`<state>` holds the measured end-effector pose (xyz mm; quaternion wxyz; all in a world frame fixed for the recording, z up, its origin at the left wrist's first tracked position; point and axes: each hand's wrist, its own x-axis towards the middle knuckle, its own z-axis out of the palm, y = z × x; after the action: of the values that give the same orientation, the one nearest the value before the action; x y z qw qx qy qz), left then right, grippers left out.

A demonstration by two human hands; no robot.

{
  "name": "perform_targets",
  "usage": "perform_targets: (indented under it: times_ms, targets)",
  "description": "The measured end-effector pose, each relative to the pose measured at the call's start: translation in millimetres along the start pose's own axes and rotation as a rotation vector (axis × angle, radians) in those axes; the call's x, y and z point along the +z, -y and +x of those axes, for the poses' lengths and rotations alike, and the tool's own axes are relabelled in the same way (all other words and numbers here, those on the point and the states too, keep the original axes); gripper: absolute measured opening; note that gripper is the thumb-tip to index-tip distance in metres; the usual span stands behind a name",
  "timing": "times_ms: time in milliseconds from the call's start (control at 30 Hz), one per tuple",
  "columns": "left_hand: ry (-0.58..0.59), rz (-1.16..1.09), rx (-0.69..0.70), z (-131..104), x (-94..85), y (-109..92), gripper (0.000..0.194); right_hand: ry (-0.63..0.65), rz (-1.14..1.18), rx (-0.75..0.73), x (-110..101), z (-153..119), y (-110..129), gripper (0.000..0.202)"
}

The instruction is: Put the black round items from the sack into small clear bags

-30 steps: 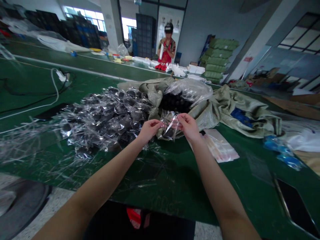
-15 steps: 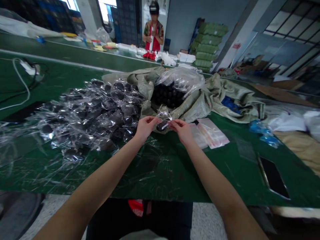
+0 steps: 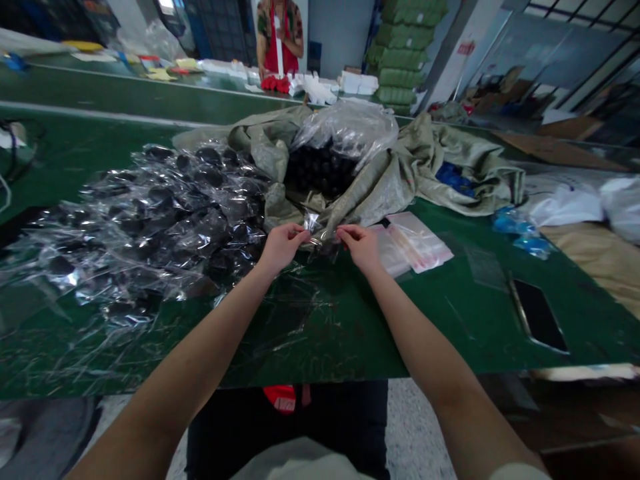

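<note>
left hand and right hand pinch clear plastic film before the olive fabric sack; bagged black round pieces leftward look done, bare ones inside remain.

on table | bagged pieces left | sack centre | bags before sack | phone right of bags

Left hand and right hand at frame centre, fingers pinching a clear wrapper.
Green tabletop: heap of wrapped dark pieces centre-left; open sack with black pieces inside, upper centre; flat clear bags just beside right hand; phone lower right, screen dark. Co-worker in red apron, top, left of centre, holding white item; green bales stacked upper right. Wrapper contents unclear.
</note>
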<state>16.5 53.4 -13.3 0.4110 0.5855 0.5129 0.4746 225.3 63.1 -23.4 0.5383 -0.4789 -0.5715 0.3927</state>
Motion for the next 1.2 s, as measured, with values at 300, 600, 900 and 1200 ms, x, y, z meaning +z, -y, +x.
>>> perform_targets:
  times_ms: [300, 600, 900, 1200]
  targets:
    - [0.060, 0.091, -0.007, 5.9, -2.6, 13.0, 0.017, 0.087, 0.148, 0.111, -2.1, -0.5, -12.5, 0.020]
    - [-0.015, 0.156, 0.024, 4.0, -6.2, 6.3, 0.014, 0.125, 0.237, 0.181, -4.2, 2.6, -21.5, 0.015]
    - [0.146, -0.001, -0.427, -3.3, -12.3, -9.1, 0.049, 0.102, 0.231, 0.178, 0.7, 1.1, -21.0, 0.007]
    - [0.307, -0.204, -0.428, -8.6, -9.0, -9.8, 0.036, 0.131, 0.184, 0.138, -3.4, 1.9, -26.0, 0.014]
